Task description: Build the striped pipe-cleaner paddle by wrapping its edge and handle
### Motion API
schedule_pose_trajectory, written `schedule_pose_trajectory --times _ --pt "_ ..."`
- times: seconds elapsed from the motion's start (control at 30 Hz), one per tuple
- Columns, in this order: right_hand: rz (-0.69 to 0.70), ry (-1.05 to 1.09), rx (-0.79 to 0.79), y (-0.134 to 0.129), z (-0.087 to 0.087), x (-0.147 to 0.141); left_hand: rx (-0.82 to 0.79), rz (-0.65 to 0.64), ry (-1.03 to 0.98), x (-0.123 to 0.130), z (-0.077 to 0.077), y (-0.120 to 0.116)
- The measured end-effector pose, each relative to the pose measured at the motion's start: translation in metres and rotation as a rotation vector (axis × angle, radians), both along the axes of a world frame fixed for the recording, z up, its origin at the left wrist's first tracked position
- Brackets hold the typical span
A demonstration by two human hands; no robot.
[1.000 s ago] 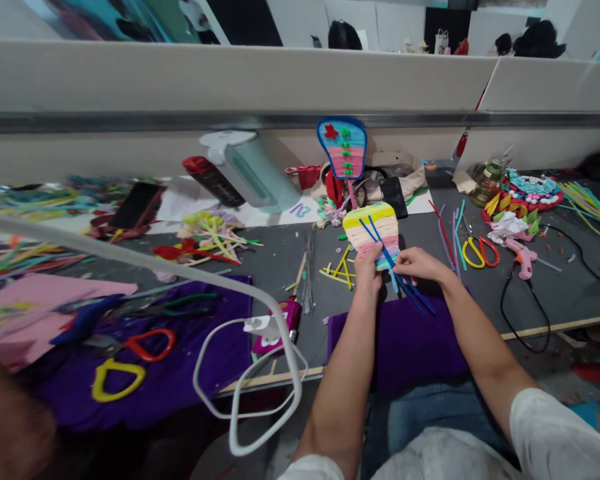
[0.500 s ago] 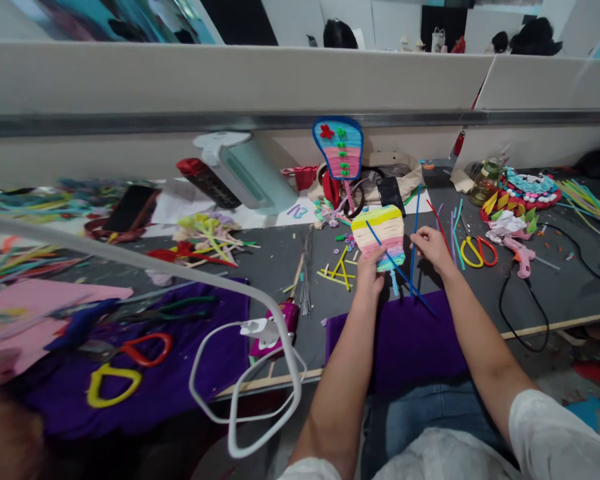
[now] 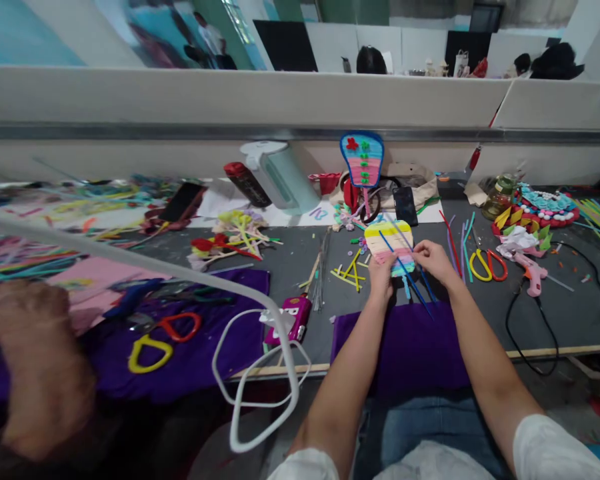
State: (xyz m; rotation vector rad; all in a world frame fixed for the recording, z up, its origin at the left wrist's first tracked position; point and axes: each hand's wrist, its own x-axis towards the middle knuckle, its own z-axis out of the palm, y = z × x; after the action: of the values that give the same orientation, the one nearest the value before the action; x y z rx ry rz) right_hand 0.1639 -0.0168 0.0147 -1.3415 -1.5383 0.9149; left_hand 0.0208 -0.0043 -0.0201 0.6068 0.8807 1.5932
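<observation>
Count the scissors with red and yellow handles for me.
2. One pair lies on the left-hand purple cloth; the other is on the grey table, left of the pink glue gun. Clutter may hide more.

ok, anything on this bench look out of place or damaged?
Nothing visibly spilled or broken. One oddity: the pink plastic glue gun has its thin black cord looping down past the grey table's wooden front edge, where it might snag.

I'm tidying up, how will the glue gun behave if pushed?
The glue gun is probably light, as its body looks plastic. Lying on its side, it would likely slide rather than roll, and its black cord may drag.
</observation>
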Motion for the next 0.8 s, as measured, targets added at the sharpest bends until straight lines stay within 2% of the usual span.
schedule_pose_trajectory --times 0.1,0.2,0.27,0.4,0.53,0.6,0.7,0.8 --pt "0.109 -0.219 0.01 -0.005 0.0 -0.013 -0.003 0.004 0.047 0.0 -0.005 0.002" --pt "0.08 -0.429 0.045 -0.005 0.001 -0.019 -0.01 0.02 0.086 0.003 -0.007 0.002" --pt "0.038 -0.463 0.027 -0.003 0.002 -0.013 -0.003 0.0 0.07 0.004 -0.007 0.001" --pt "-0.161 -0.409 -0.047 0.005 -0.001 0.027 0.0 -0.038 -0.017 0.003 -0.002 -0.002" --pt "-0.332 -0.542 -0.196 0.007 -0.007 0.074 -0.069 -0.056 -0.08 -0.003 0.006 -0.004" --pt "-0.432 -0.557 -0.184 0.007 -0.007 0.085 -0.122 -0.084 -0.111 -0.005 0.01 -0.006" --pt "-0.482 -0.352 -0.059 0.008 -0.003 0.078 -0.125 -0.157 -0.124 -0.005 0.013 -0.008" --pt "-0.319 0.106 -0.033 0.011 0.003 0.057 -0.056 -0.243 -0.1 -0.002 0.015 -0.012"
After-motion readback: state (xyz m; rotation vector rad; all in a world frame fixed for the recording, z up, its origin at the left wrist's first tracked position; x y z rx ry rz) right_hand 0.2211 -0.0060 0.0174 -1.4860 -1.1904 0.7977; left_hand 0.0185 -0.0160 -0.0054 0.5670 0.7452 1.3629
